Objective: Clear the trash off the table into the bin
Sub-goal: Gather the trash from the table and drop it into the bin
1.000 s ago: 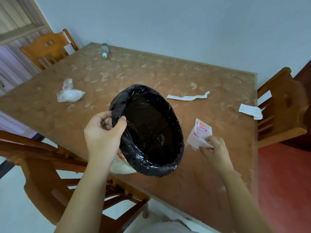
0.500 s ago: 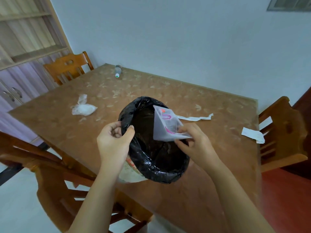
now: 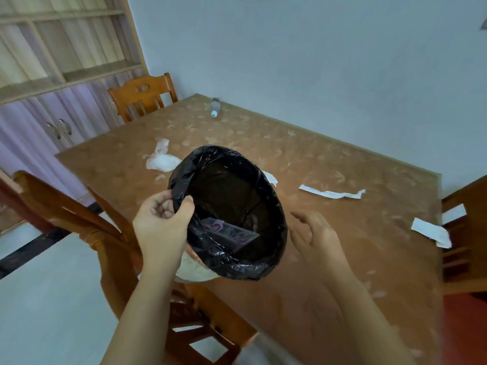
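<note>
My left hand [image 3: 163, 222] grips the near left rim of a bin [image 3: 274, 214] lined with a black bag, tilted toward me over the table's front edge. A white and pink packet [image 3: 228, 230] lies inside the bin. My right hand [image 3: 315, 233] hovers just right of the bin, fingers apart and holding nothing. On the brown patterned table [image 3: 342, 259] lie a crumpled white plastic bag [image 3: 162, 160] at the left, a long paper strip [image 3: 332, 193] right of the bin, a paper scrap [image 3: 432, 231] at the right edge, and a small scrap [image 3: 271, 177] behind the bin.
A small bottle [image 3: 215, 106] lies at the table's far edge near the wall. Wooden chairs stand at the far left [image 3: 142, 94], near left [image 3: 87, 222] and right [image 3: 466, 233], the right one with a paper on its seat. A shelf cabinet [image 3: 52, 88] fills the left.
My right hand carried the packet from the table over the bin and let it go; it now lies inside. The hand has drawn back to the right, open. My view tilted upward.
</note>
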`<state>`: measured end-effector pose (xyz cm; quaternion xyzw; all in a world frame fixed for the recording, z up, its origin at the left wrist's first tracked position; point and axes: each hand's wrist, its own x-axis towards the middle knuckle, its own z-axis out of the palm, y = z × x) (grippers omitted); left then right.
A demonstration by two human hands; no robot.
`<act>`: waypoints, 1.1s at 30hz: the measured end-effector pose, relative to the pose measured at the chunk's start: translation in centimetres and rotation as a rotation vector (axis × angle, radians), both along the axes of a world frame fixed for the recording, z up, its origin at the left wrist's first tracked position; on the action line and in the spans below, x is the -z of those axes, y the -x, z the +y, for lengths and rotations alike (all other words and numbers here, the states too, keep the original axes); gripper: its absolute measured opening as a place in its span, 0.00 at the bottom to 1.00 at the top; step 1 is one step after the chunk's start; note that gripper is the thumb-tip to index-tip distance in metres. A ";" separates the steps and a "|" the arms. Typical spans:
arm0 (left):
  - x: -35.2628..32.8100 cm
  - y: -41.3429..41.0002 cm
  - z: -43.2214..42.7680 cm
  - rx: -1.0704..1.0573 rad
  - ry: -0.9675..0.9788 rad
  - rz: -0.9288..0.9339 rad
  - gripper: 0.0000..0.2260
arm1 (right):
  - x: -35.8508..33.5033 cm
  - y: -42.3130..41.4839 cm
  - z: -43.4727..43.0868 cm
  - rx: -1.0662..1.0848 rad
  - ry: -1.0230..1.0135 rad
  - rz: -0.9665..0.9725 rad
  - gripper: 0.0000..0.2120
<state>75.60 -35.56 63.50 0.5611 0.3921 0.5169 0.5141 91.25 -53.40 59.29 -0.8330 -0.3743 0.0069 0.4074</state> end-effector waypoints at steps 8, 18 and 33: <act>0.0 6.2 7.1 -0.008 -0.076 -0.006 0.10 | 2.1 6.1 4.2 0.166 0.084 0.028 0.13; -2.5 10.6 17.3 0.167 -0.112 -0.025 0.09 | 4.0 12.6 12.7 0.341 0.170 0.107 0.13; 0.2 0.3 23.4 0.330 -0.162 0.110 0.07 | 9.1 3.1 16.9 0.526 0.136 0.291 0.11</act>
